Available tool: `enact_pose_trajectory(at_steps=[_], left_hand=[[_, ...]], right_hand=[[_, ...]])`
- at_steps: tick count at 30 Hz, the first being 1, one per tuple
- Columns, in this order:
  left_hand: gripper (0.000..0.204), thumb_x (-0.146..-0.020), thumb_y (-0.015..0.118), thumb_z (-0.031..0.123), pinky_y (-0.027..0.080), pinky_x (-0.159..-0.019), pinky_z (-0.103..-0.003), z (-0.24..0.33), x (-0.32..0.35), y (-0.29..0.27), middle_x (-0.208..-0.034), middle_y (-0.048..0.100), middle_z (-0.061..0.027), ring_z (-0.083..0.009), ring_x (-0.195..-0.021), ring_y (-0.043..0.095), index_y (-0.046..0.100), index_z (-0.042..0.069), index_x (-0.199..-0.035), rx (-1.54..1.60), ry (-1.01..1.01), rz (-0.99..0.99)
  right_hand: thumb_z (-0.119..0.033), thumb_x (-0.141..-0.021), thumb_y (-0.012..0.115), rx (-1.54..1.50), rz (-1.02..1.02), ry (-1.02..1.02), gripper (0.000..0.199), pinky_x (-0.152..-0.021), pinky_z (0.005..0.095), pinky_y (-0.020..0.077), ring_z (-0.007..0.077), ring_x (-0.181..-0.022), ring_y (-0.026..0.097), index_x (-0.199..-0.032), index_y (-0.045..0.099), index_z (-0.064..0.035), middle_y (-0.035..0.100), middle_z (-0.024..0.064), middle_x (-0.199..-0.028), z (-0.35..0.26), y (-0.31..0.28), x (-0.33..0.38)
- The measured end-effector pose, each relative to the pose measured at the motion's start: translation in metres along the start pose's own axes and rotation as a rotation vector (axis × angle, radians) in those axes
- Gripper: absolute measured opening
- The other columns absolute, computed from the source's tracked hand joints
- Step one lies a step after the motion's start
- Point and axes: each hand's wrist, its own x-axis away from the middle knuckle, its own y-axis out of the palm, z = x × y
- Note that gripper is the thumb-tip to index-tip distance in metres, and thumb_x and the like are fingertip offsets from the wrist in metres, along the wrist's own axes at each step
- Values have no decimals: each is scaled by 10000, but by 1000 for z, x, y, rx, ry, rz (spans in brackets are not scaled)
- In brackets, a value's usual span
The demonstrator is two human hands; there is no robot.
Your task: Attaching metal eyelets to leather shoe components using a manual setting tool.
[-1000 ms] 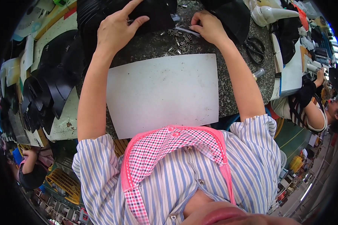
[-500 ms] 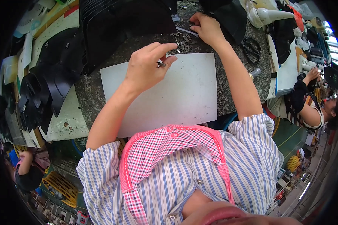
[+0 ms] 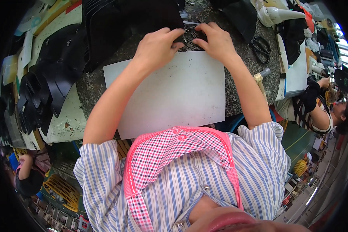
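Both my hands meet at a pile of small metal pieces [image 3: 188,43], just beyond a white sheet [image 3: 174,89] on the speckled tabletop. My left hand [image 3: 155,47] comes at the pile from the left, thumb and index finger apart at its edge. The other left fingers curl inward, and a small dark spot shows by them; what they hold is too hidden to make out. From the right, my right hand [image 3: 219,43] reaches over the pile with thumb and index finger spread, nothing visible between them. A thin pale strip [image 3: 192,23] lies beyond the pile.
Stacked black curved pieces [image 3: 123,19] stand close behind my left hand; more black pieces [image 3: 54,73] lie farther left. Black-handled scissors [image 3: 261,50] and a small clear bottle [image 3: 264,72] are right of my forearm. A white nozzle bottle [image 3: 278,16] stands far right; a person [image 3: 317,104] works beyond.
My left hand has moved up and away to the pile; the metal piece seen in its fingers is now hidden. My right hand has come down toward the pile. The sheet has shifted slightly.
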Motion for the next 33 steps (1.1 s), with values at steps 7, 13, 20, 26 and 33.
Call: enact_pose_trajectory(at_steps=[7,13,20,26,33], left_hand=[[433,-734,646,221,445,-588,-357,-13,-14,18,-724,547,-96,-271,-663,557,522,192,-1147,-2,-11,19],[404,-724,647,138,421,-501,-318,-29,-25,8,-631,469,-43,-206,-556,509,542,227,-1104,-162,194,255],[338,-715,635,103,440,-498,-299,-37,-38,3,-639,485,-29,-199,-564,530,566,207,-1030,-217,223,406],[365,-702,617,67,459,-511,-287,-42,-39,-6,-639,496,-18,-186,-571,550,575,212,-1034,-264,201,410],[372,-758,618,111,408,-480,-290,-47,-37,-1,-623,465,-37,-187,-505,455,557,240,-1101,-177,168,405]], right_hand=[[-118,-708,645,-431,-208,53,272,-647,292,458,193,-753,561,-968,586,-66,554,74,-930,5,2,-10],[-112,-740,605,-246,71,-25,247,-720,323,458,253,-861,558,-983,572,-90,531,70,-998,9,25,-30],[-101,-636,661,-294,62,12,408,-784,377,437,298,-967,505,-1021,528,-76,502,141,-1060,-24,9,-63],[-66,-668,645,-273,147,-170,148,-593,330,439,258,-690,556,-767,536,-45,525,67,-714,1,24,-55],[-43,-656,651,-304,-98,-286,150,-628,309,428,217,-717,533,-779,567,-58,539,47,-796,39,-14,-23]])
